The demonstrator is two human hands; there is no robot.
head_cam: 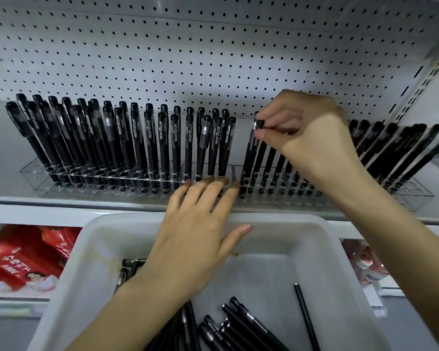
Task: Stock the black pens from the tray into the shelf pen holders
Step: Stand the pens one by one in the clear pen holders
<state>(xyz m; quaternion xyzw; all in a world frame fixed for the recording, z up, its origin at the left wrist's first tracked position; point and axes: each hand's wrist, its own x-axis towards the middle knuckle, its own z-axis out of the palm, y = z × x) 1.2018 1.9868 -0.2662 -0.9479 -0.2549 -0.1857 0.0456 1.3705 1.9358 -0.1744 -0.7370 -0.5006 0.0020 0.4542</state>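
On the shelf (61, 207), right hand (309, 140) pinches a pen (250, 153) standing cap-up in the holder (413, 196); left hand (200, 224) lies flat

The left holder (36, 173) and the right holder (416, 196) are sitting side by side on the shelf (61, 201), with pens (150, 138) standing in both. A board (162, 59) is standing behind them. The tray (91, 249) is sitting before the shelf, lower down, with loose pens (238, 325) lying in it. Packs (18, 259) are lying under the shelf, left.
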